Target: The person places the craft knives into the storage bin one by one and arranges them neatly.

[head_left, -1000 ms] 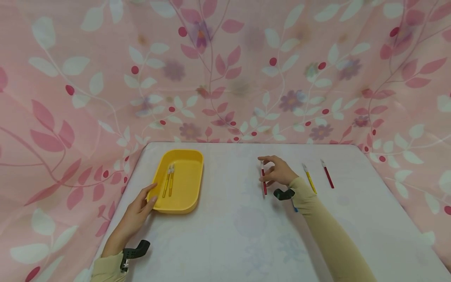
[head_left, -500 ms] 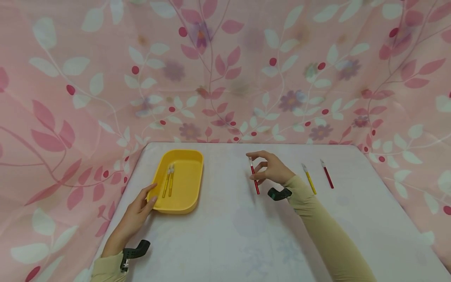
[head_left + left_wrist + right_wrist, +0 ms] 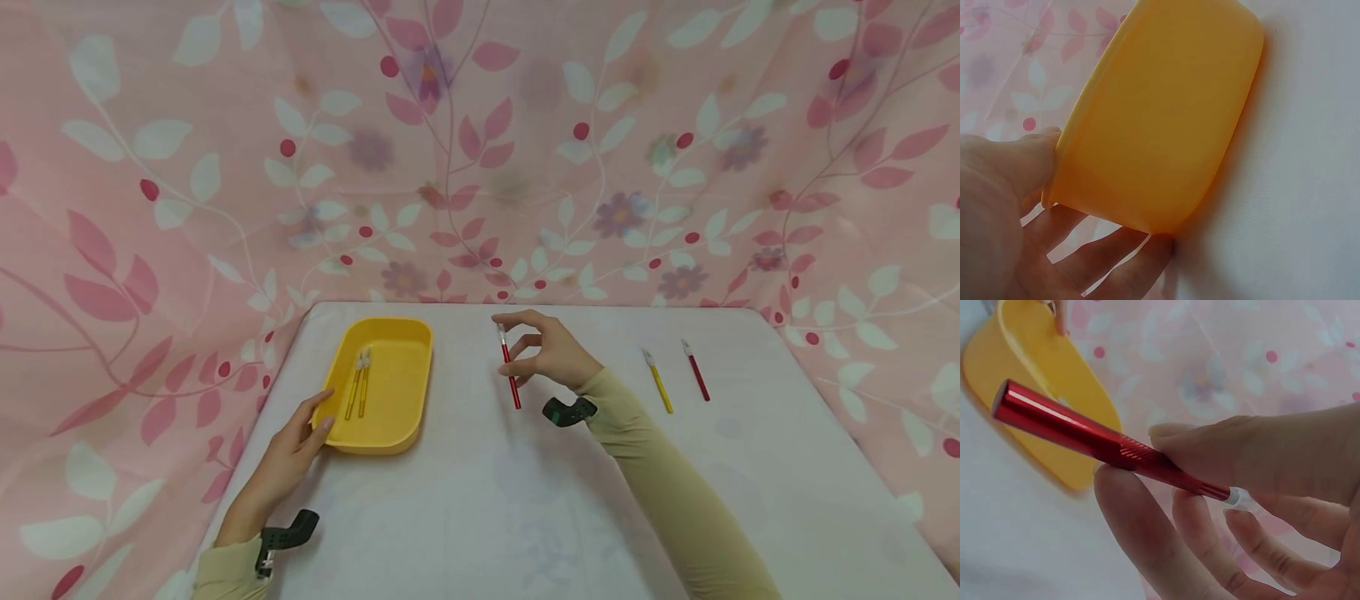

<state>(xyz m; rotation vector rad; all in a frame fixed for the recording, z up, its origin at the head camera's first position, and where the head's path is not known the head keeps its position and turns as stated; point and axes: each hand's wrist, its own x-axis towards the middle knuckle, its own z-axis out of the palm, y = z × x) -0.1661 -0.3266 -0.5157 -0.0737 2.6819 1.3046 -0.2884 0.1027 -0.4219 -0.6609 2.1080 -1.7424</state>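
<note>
My right hand [image 3: 553, 348] holds a red craft knife [image 3: 512, 379] above the table, between tray and loose knives. Thumb and fingers pinch its knurled metal handle [image 3: 1060, 419]; its clear-capped end points up and away. Over at the left, my left hand [image 3: 288, 446] grips the near-left corner of a yellow tray [image 3: 405, 392]. In the left wrist view the thumb lies at the tray's rim [image 3: 1085, 100] and the other fingers spread along its outer end. Two yellow craft knives [image 3: 363, 393] lie side by side inside the tray, capped ends away from me.
Right of my right hand, a yellow craft knife [image 3: 659, 385] and a dark red craft knife [image 3: 698, 375] lie apart on the white-covered table [image 3: 457, 517]. A pink floral curtain [image 3: 480, 167] hangs behind the table and along its sides.
My right hand has moved left, carrying the red craft knife up off the table toward the tray. A blue end seen earlier by the forearm is now hidden. My left hand stays put.
</note>
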